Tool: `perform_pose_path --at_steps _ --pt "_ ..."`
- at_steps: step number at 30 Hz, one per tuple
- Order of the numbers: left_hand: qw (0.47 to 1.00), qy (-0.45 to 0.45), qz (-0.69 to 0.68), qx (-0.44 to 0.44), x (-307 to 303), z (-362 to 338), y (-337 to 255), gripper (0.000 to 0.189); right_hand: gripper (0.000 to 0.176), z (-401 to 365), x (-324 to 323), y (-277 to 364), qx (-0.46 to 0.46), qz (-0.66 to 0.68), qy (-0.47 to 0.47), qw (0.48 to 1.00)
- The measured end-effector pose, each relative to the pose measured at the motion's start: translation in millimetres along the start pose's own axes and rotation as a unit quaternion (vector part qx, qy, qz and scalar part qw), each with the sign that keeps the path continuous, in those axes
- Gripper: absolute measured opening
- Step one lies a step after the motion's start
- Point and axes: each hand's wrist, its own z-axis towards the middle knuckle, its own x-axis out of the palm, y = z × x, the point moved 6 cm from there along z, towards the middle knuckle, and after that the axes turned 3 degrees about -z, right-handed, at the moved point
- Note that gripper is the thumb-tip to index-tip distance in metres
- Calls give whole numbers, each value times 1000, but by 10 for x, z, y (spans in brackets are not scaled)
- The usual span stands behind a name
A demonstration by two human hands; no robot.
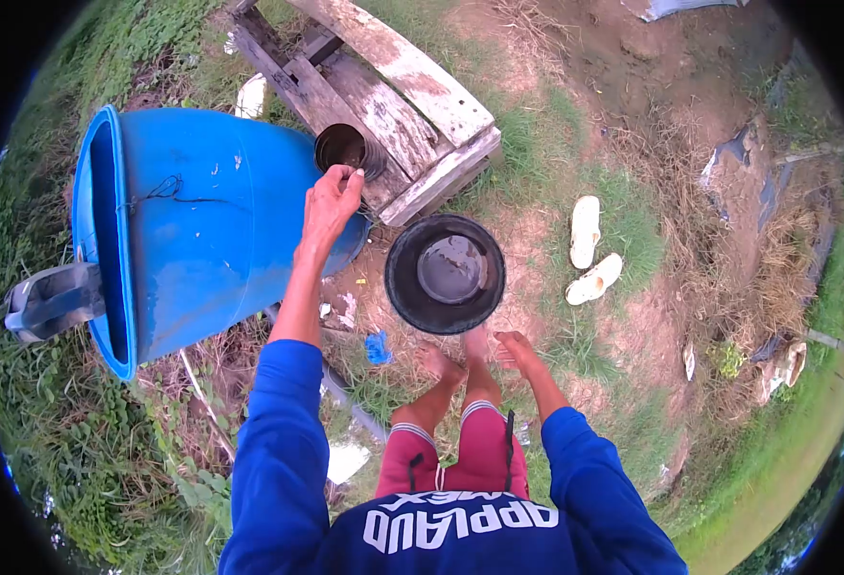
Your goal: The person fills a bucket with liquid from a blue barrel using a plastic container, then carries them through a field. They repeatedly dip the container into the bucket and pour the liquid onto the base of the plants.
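While the left hand (pixel 332 203) pinches a dark cylindrical can (pixel 376 161), right hand (pixel 520 355) loose; round black tub (pixel 399 280), weathered planks (pixel 376 107).

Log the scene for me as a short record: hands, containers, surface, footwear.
Left hand: thumb and finger at the rim of the dark can; firmness of grip unclear
Right hand: open, empty, near the black bucket
Can: on the wooden bench
Bucket: on the ground; shiny bottom, contents uncertain
Blue barrel: left of the bench, dark plastic container at its mouth
Footwear: pale clogs, right of the bucket
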Motion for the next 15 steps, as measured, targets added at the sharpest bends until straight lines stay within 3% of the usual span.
perform_pose_path --at_steps 5,9,12,15 --pt "1000 3 2 25 11 125 -73 46 60 -314 -173 -9 -34 6 -5 999" --pt "997 -18 -72 3 -150 -274 -230 51 55 -482 -290 -94 -67 -14 8 998" --pt "996 -13 -85 5 -156 -749 80 48 55 -560 -367 -85 -45 -95 -15 994" --pt "994 53 -79 -47 -109 -1453 596 46 53 -774 -426 71 -38 -133 -52 989"
